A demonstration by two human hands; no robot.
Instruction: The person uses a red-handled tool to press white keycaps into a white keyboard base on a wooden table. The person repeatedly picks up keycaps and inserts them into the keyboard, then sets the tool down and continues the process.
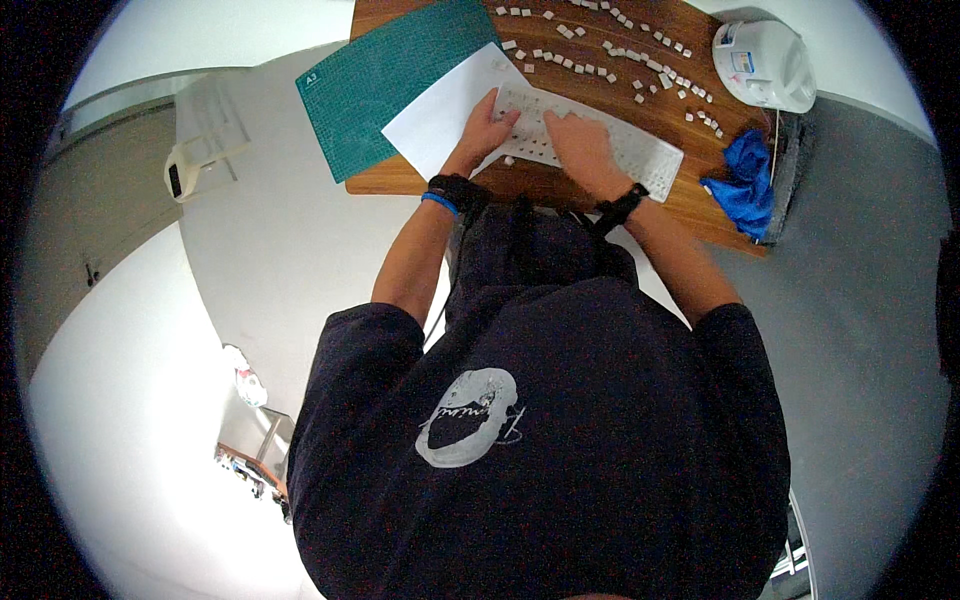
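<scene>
A white keyboard (pixel 640 152), with most of its keycaps off and bare switch positions showing, lies slanted across the front of the wooden table. My left hand (pixel 487 128) grips its left end, the thumb resting on top. Over the left-middle part of the keyboard, my right hand (pixel 583 150) points down with its index finger against the key field. Its other fingers are curled, and whether they pinch a small part is hidden. One loose white keycap (pixel 509 160) sits by the keyboard's near edge. Several more white keycaps (pixel 628 54) stand in loose rows beyond the keyboard.
A white paper sheet (pixel 435 115) lies partly under my left hand, over a green cutting mat (pixel 345 110). At the table's right are a white plastic bucket (pixel 762 65) and a crumpled blue cloth (pixel 742 185). The wooden table's (pixel 385 182) near edge runs close to my body.
</scene>
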